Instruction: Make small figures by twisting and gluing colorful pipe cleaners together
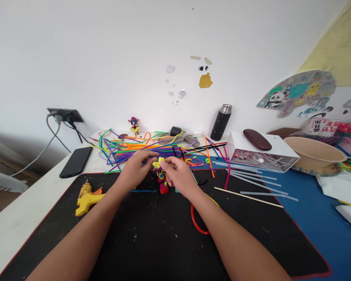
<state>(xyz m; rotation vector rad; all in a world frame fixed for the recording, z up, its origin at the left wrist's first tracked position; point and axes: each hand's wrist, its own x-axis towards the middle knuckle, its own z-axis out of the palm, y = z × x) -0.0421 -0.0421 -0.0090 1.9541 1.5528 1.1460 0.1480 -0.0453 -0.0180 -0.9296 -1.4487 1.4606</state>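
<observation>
A small, knobbly piece of yellow fuzzy stem (159, 162) is located between the left hand (136, 167) and the right hand (179, 175), over the black, red-edged mat (146, 249) on the white bench (35, 199). The grip of the right hand is closed on it, thumb against fingers. The left fingertips are positioned at its left side; whether they are clamped on it cannot be determined. Just below it in view, a slender, multicoloured fuzzy figure with a red end (163, 185) is seen, its long axis directed toward the wearer; the right hand is nearer to it. Any joint between piece and figure is concealed by fingers. The yellow plastic glue gun (86, 201) is partly covered by the left forearm. Both forearms are cut off below.
</observation>
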